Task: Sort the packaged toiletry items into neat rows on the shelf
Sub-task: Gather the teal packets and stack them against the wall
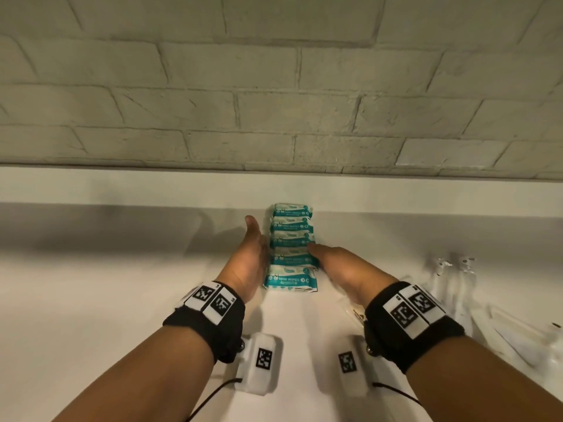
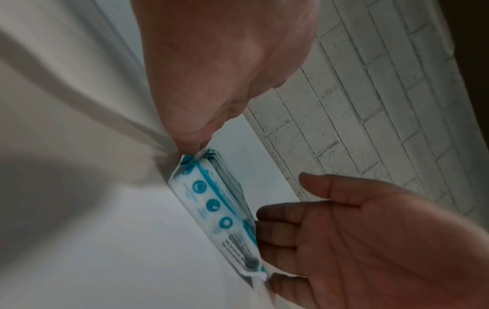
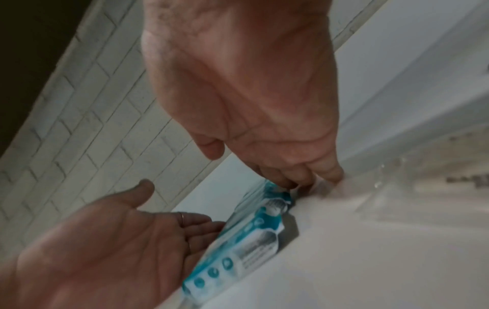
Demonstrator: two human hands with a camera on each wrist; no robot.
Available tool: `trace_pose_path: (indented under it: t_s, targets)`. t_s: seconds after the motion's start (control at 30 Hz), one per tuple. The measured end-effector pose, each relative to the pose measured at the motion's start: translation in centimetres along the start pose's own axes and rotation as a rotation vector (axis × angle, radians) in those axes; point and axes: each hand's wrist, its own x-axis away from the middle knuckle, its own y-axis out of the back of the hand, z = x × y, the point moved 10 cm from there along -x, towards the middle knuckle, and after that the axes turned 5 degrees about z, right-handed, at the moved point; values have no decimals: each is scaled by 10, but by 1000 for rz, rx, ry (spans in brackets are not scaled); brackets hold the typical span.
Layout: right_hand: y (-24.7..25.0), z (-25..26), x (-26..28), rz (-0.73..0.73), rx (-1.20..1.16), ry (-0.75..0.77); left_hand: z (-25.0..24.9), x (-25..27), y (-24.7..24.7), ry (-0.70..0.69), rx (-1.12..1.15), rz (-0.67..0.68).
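Note:
Several teal-and-white mini wipes packets (image 1: 291,257) lie in one straight row on the white shelf (image 1: 106,284), running from near me back to the rear ledge. My left hand (image 1: 251,245) lies with flat, straight fingers against the row's left side. My right hand (image 1: 327,258) does the same against the right side. The left wrist view shows the packets (image 2: 214,200) edge-on between my left hand (image 2: 225,73) and my right hand (image 2: 357,240). In the right wrist view, my right hand's (image 3: 251,104) fingertips touch the packets (image 3: 251,230), with the left hand (image 3: 105,240) opposite.
Clear plastic-wrapped items (image 1: 454,269) lie scattered on the shelf to the right, some reaching the right edge of view. A small clear packet (image 1: 356,315) peeks out under my right wrist. A raised white ledge (image 1: 122,187) and a pale brick wall (image 1: 274,86) close the back.

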Motion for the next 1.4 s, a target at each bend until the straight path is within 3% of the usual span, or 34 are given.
trace_pose_path:
  t_s: [0.2,0.27,0.37,0.47,0.73,0.9,1.23,1.4]
  targets:
    - [-9,1,-4,21,-35,37,3,-4,8,-3,-46,-20]
    - [-11,3,-7,63,112,59,4,-5,5,2,-49,9]
    - [-18,3,-3,115,527,93,7,-8,7,-7,-38,13]
    - [-21,3,2,14,944,79,8,-11,9,-16,-48,-14]
    - [-22,12,-15,-45,1096,125,12,-17,8,-15,-42,-10]
    - [-10,22,-16,38,774,88,7,-26,9,-25,-6,32]
    - [40,26,-59,-26,-174,78,-22,-60,31,-38,-85,-137]
    - [44,42,-67,-52,-292,125,-28,-73,36,-44,-125,-156]
